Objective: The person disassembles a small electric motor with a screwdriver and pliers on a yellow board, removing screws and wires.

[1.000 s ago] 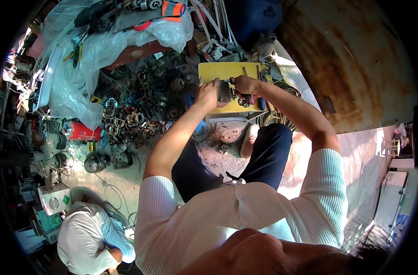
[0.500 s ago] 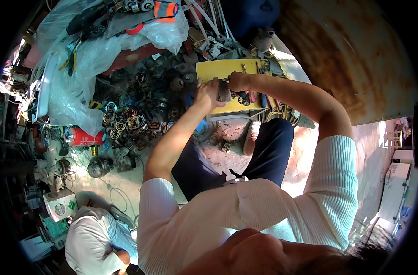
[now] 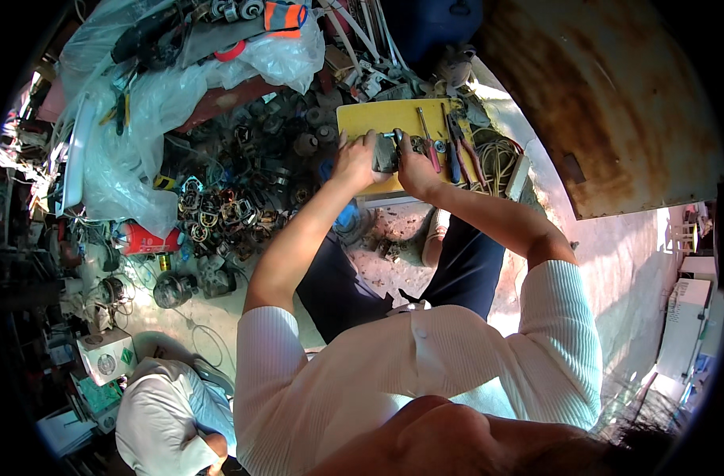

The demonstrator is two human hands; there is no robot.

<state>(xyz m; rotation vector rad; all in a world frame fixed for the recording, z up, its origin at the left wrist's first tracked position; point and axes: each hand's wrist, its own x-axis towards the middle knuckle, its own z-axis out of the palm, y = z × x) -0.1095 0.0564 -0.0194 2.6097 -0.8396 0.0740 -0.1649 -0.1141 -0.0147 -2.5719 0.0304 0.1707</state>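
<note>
My left hand [image 3: 354,164] is closed on the left side of a dark grey, block-like metal part [image 3: 384,155] over a yellow board [image 3: 358,119]. At the part's right side is my right hand [image 3: 416,172], its fingers closed around a small shiny metal tool [image 3: 390,135] at the part's top; its exact kind is too small to make out. Just right of that hand, a screwdriver with a pinkish-red handle [image 3: 432,153] lies on the board. Beside it are pliers [image 3: 455,135] with dark jaws.
Heaped metal parts and wire coils [image 3: 219,206] spread to the left, below a clear plastic sheet [image 3: 147,111]. A red cylinder [image 3: 144,238] lies there. A rusty panel [image 3: 608,103] stands at the right. Coiled cable [image 3: 501,163] sits beside the board. Another person [image 3: 163,420] is at lower left.
My right hand has swung down and nearer, its elbow dropping, and uncovers more of the board's tools. My left hand stays on the grey part.
</note>
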